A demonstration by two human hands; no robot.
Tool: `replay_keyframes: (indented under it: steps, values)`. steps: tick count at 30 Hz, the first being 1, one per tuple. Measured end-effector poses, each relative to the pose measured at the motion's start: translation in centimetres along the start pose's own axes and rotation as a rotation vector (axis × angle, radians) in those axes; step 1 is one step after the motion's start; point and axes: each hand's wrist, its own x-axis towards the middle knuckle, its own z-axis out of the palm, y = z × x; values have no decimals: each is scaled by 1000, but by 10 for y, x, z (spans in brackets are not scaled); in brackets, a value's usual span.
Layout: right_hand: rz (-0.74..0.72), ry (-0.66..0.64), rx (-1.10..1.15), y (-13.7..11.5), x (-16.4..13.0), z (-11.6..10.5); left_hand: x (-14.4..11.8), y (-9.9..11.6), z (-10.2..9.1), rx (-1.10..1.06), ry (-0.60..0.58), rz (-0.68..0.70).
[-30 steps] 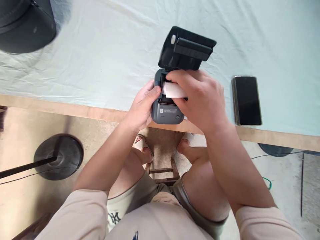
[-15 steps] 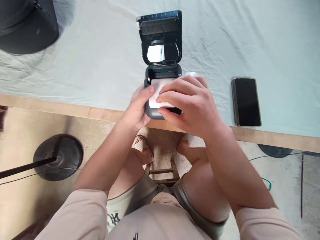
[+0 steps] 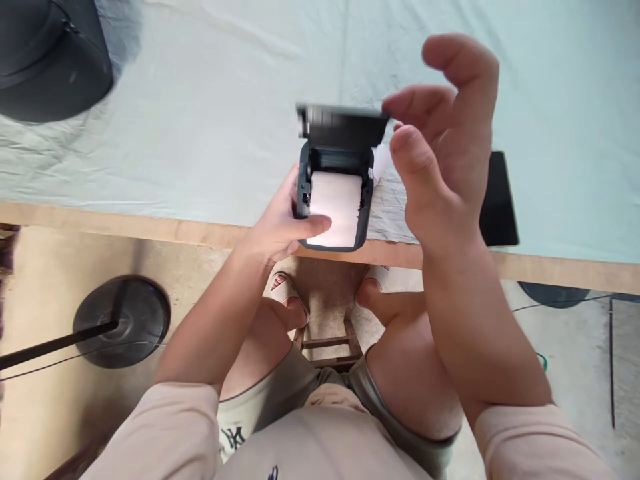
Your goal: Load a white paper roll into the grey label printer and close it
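Note:
A dark portable label printer is held at the table's front edge in my left hand. The fingers wrap its left side, while the thumb presses on the white paper roll in its bay. Its hinged lid, blurred by motion, stands partly lowered above the bay. My right hand is raised at the lid's right side, fingers apart and curved. One fingertip appears to touch the lid's corner; I cannot make out anything in that hand. Behind the printer's right side, a white piece partly shows on the cloth.
A black smartphone lies on the right, partly behind my right wrist. At the back left stands a large dark rounded object. Pale cloth covers the table. Below are a round black stand base and a wooden stool.
My right hand has left the paper and risen up and right to the lid. The lid has swung partly down toward the printer. My left thumb has shifted lower on the paper.

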Motion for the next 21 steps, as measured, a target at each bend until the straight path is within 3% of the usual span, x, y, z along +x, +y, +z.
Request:
replay_keyframes:
  steps: [3,9,15,21]
  values:
    - [-27,81,122,-6,-1,4,-2,1,1,0,14,-15]
    - [-34,-165,-4,-14,-4,12,-4,4,7,-147,64,-22]
    - [-1,-142,-2,-25,-6,19,-2,5,13,-167,134,21]
    - [29,-99,-30,-21,-8,22,0,6,13,-180,76,2]
